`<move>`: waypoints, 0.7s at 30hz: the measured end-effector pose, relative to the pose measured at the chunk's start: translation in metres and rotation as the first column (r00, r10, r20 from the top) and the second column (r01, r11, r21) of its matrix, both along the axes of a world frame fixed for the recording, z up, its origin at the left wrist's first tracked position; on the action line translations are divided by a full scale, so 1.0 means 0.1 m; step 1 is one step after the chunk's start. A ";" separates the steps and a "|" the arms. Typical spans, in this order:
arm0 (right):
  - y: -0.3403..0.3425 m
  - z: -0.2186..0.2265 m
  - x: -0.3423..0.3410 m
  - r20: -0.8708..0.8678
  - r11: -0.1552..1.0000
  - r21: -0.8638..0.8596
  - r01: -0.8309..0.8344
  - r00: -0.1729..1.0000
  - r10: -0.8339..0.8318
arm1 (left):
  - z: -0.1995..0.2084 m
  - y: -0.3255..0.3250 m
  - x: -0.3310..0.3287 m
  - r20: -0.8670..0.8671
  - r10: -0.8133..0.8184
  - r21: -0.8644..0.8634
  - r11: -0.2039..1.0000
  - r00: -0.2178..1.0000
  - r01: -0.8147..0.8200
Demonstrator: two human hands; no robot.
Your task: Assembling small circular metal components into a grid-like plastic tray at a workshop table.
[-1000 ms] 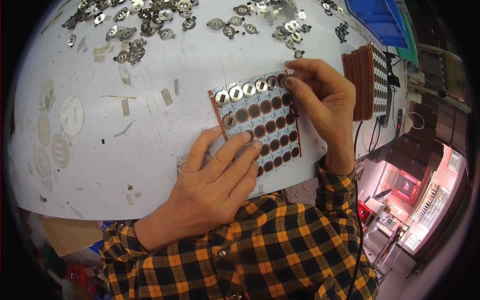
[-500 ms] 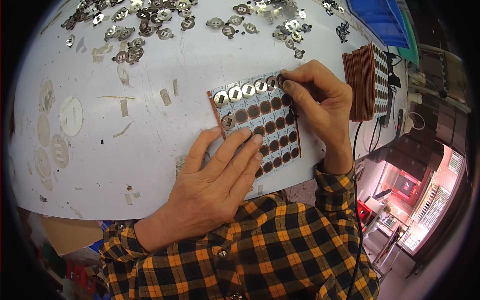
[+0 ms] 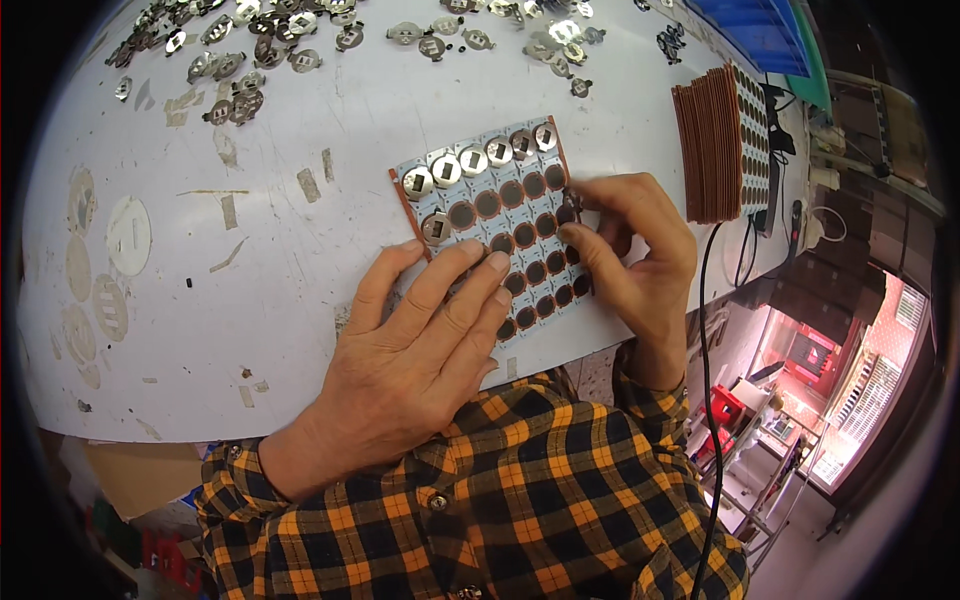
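A light-blue circuit board panel [image 3: 480,198] with reddish-brown side strips lies slightly turned on the table in front of me. Round metal coin-cell clips [image 3: 473,161] fill its far row, and a single clip [image 3: 436,228] sits at the left of the second row. The other visible spots are bare dark discs. My left hand [image 3: 405,350] is open, fingers spread over the panel's near left part and hiding some spots. At the panel's right edge, my right hand [image 3: 640,255] pinches a small dark shiny metal clip [image 3: 567,209] between thumb and forefinger.
Loose metal clips [image 3: 300,58] lie scattered along the far side of the table [image 3: 260,300]. To the right stands a stack of brown-edged panels [image 3: 708,150]. Behind it is a blue bin [image 3: 750,35]. A black cable [image 3: 706,370] runs down at my right.
My right hand has left the clip at the far right corner and come nearer along the panel's right edge, now with another clip. The left hand stays on the panel; the whole view has shifted slightly.
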State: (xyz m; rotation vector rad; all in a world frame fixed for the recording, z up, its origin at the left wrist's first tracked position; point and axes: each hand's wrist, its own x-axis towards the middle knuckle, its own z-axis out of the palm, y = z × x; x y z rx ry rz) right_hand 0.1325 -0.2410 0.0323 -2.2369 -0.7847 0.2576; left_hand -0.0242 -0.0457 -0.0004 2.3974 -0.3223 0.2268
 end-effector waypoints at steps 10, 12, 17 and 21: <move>-0.05 -0.08 0.05 0.133 1.000 -0.027 -0.003 0.991 0.006 | 0.02 -0.02 -0.01 0.005 0.012 -0.029 1.000 1.000 -0.012; -0.07 -0.06 0.06 0.150 1.000 -0.004 -0.015 0.989 0.016 | 0.03 -0.01 -0.01 0.010 0.014 -0.014 1.000 1.000 -0.014; -0.09 0.02 -0.06 0.173 0.997 -0.008 0.079 0.982 -0.076 | -0.02 -0.02 0.01 0.017 -0.003 -0.021 1.000 1.000 0.003; -0.21 0.14 -0.03 0.144 0.998 -0.046 -0.030 0.989 0.036 | -0.02 -0.01 0.00 0.012 0.004 -0.027 1.000 1.000 -0.003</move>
